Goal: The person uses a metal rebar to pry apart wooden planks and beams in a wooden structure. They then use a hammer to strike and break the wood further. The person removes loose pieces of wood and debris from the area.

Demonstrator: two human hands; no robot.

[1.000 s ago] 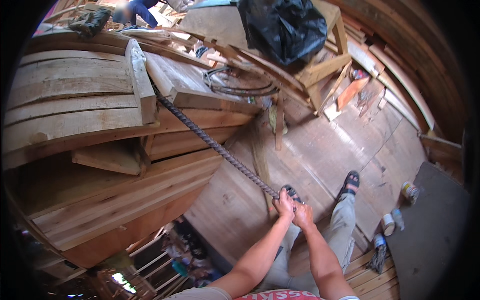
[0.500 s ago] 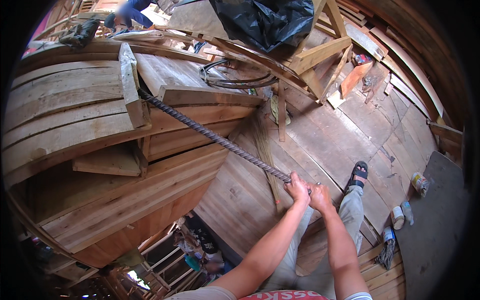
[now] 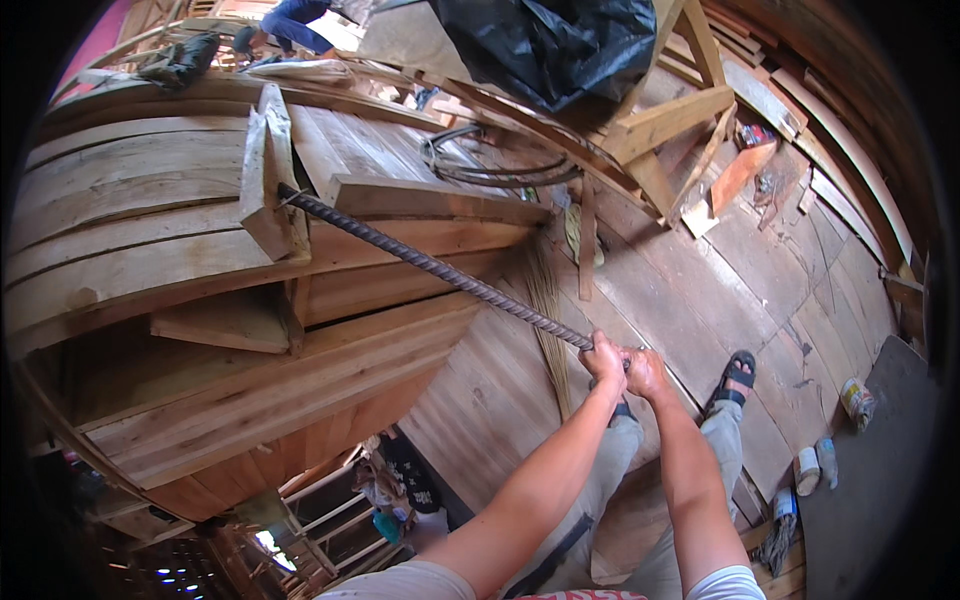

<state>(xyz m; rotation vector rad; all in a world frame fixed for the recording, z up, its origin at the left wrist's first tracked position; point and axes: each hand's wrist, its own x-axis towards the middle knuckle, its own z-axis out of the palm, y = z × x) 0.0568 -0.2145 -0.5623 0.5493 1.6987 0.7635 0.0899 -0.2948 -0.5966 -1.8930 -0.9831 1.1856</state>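
Note:
Both my hands grip the near end of a long ribbed steel bar (image 3: 450,277). My left hand (image 3: 606,362) is wrapped round it, and my right hand (image 3: 646,374) is closed right beside it at the bar's tip. The bar slants away to the far left. Its far end meets a short upright wooden board (image 3: 268,180) standing on the edge of a curved plank structure (image 3: 130,225). Whether the bar is hooked on the board or only rests against it, I cannot tell. A bundle of thin sticks like a broom (image 3: 545,325) lies under the bar.
Coiled black hose (image 3: 500,178) lies beyond the structure. A black plastic sheet (image 3: 550,50) covers a wooden frame (image 3: 670,125). Cans and bottles (image 3: 808,470) stand by a dark panel (image 3: 870,500) at right. A person in blue (image 3: 292,25) is at the far left.
The short board looks turned, showing another side, and the bar's far end now shows more fully beside it. My hands stay closed on the bar. The whole view has shifted slightly.

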